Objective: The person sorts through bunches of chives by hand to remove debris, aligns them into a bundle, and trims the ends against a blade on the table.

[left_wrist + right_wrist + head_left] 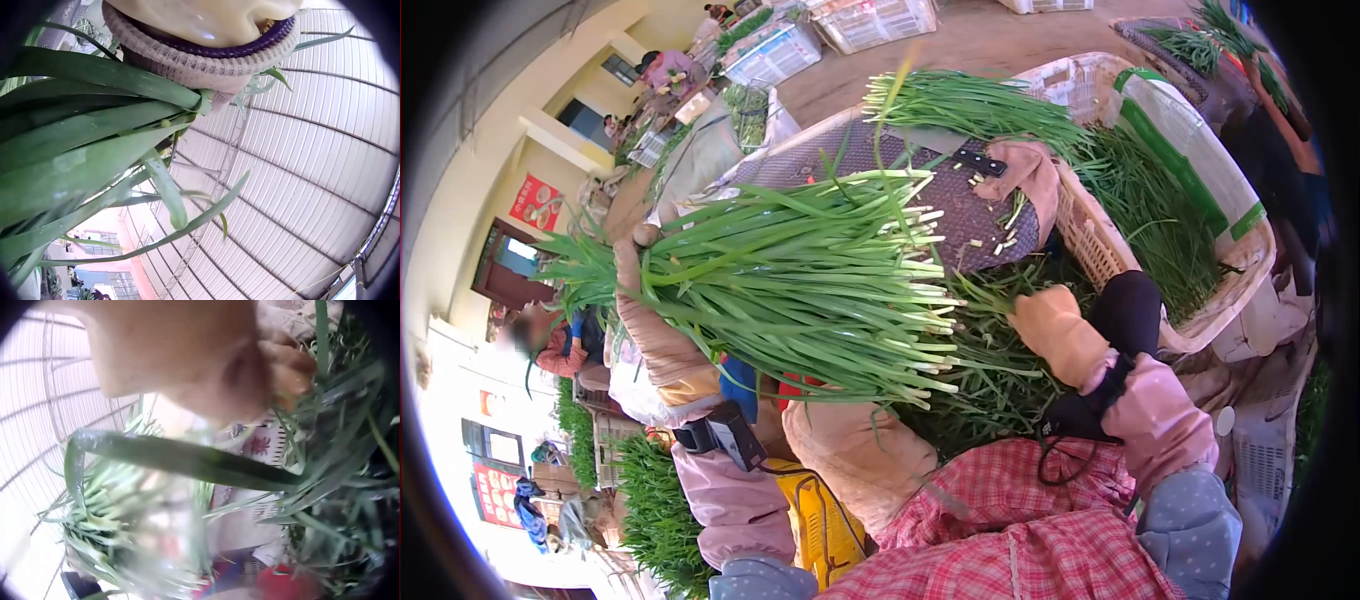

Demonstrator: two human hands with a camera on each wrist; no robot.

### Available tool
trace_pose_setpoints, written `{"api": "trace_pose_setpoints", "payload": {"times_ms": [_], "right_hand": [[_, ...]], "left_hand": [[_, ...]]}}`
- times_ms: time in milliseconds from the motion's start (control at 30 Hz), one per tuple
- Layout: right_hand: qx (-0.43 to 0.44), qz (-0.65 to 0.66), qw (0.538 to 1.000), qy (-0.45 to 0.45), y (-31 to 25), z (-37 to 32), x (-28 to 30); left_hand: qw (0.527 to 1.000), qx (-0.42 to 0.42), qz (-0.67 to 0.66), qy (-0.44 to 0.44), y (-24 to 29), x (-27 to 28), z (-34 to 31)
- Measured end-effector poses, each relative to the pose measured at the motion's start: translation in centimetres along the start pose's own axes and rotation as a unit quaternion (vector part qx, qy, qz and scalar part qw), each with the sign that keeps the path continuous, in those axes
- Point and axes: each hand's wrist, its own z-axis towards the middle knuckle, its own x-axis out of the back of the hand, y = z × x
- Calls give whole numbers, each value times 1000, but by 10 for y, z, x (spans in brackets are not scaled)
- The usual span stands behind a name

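A large bunch of green garlic chives [790, 280] lies across the left side of the head view, its pale cut ends to the right. My gloved left hand [652, 325] grips it near the leafy end, thumb over the top. In the left wrist view, broad leaves [94, 150] spread out below the glove cuff [206, 69]. My bare right hand [1055, 330] is right of the cut ends, over a heap of loose leaves [990, 385]. Its curled fingers [290, 375] pinch some loose chive leaves [985, 297]; the right wrist view is blurred.
A knife [980, 162] and a cloth [1025, 180] lie on a mesh-patterned surface [870, 170] with another chive bunch [975, 105]. A white plastic crate [1100, 235] of greens stands at the right. Trimmed stalk bits lie near the knife. More crates [770, 55] and people are farther back.
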Motion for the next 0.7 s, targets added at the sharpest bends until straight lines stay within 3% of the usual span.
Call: {"api": "trace_pose_setpoints", "payload": {"times_ms": [67, 100, 133, 200, 267, 300, 333, 400, 467, 500, 533, 600, 633, 667, 700], "right_hand": [[11, 71, 991, 115, 12, -24, 5], [107, 199, 954, 196, 16, -23, 8], [195, 324, 885, 272, 20, -23, 12], [253, 475, 768, 346, -2, -13, 36], [249, 391, 797, 387, -18, 2, 56], [231, 457, 802, 308, -21, -7, 69], [301, 626, 682, 227, -20, 5, 61], [338, 772, 527, 109, -37, 1, 60], [337, 749, 570, 28, -48, -2, 63], [346, 787, 506, 69, -57, 1, 58], [344, 788, 506, 72, -55, -4, 54], [315, 723, 575, 220, -49, -15, 46], [300, 738, 570, 200, -54, 31, 11], [301, 553, 691, 355, -45, 30, -4], [281, 329, 761, 483, -32, 28, -20]], "left_hand": [[990, -77, 22, 116, 4, 1, 3], [993, -48, -1, 111, 5, -7, -4], [993, -45, 0, 107, 5, -6, -5], [993, -52, 47, 97, 2, -4, -1], [995, -42, 40, 79, -2, -12, -2], [998, -34, 23, 51, -1, -20, -7], [999, -28, 6, 28, 0, -26, -11], [994, -83, 15, 70, 0, -25, -11], [987, -105, 97, 70, 1, -27, -6], [989, -108, 14, 97, -5, -30, -11], [990, -106, 12, 95, -7, -28, -11], [996, -83, 6, 18, -5, -16, -14], [997, -76, 6, 4, -2, -13, -15], [997, -77, 6, 5, 0, -8, -15], [995, -97, 0, 1, 2, -3, -15]]}}
